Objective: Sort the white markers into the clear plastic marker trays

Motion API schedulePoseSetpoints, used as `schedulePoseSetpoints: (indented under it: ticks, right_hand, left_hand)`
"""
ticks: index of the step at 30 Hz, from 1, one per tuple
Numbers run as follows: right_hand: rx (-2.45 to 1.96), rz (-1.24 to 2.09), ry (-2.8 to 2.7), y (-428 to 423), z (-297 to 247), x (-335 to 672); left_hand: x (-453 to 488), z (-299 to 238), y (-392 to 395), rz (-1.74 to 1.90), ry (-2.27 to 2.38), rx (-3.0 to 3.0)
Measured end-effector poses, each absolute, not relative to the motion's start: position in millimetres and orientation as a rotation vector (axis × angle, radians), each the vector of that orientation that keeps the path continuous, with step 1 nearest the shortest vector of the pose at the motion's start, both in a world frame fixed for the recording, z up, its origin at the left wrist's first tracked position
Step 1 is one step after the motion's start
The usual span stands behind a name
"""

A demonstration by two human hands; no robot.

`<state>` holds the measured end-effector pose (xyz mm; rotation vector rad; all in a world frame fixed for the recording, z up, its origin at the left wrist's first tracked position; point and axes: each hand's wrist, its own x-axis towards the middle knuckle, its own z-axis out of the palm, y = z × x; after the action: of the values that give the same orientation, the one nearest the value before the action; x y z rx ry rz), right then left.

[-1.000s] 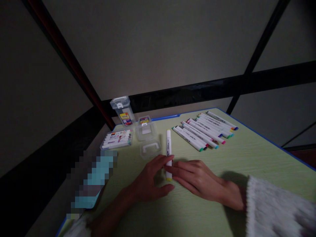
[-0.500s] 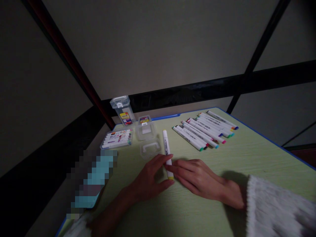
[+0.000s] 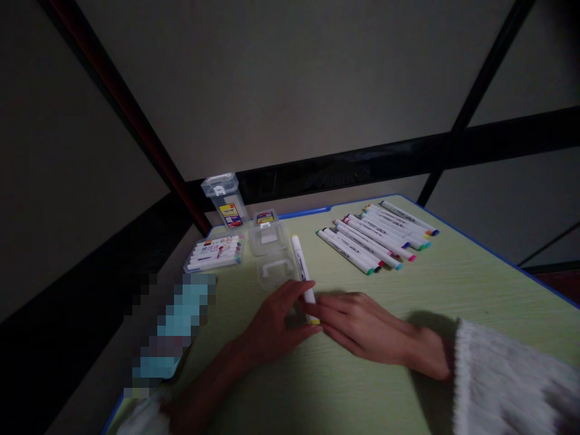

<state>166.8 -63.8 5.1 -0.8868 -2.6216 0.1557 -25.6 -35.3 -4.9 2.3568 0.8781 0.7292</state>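
A white marker (image 3: 301, 266) with a yellow end cap lies on the pale green table (image 3: 453, 290), its far tip leaning left against a clear plastic box. My left hand (image 3: 276, 326) pinches the marker's near part between thumb and fingers. My right hand (image 3: 362, 326) lies beside it, fingers stretched out, fingertips touching the marker's near end. Both wrists show white fuzzy sleeves.
Several white markers with coloured caps (image 3: 376, 235) lie in a row at the table's far right. A clear empty box (image 3: 275, 269), a small lidded box (image 3: 267, 232), a taller clear case (image 3: 224, 199) and a flat marker pack (image 3: 215, 252) stand far left. A blurred patch (image 3: 170, 326) covers the left edge.
The marker's far tip has swung left, from pointing straight away to leaning toward the clear box. Both hands stayed about where they were, on its near end.
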Motion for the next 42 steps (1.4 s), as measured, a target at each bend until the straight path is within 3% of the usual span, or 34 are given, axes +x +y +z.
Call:
schedulePoseSetpoints:
  ticks: [16,42]
  right_hand:
    - [-0.884,0.296,-2.675,-63.8,6.2,165.4]
    - [-0.842,0.155,-2.657,-63.6,3.7,166.0]
  left_hand:
    - [-25.1,-6.4,-34.3,0.700,0.807,2.388]
    - [-24.4,-5.5,-31.2,0.826,0.965,2.398]
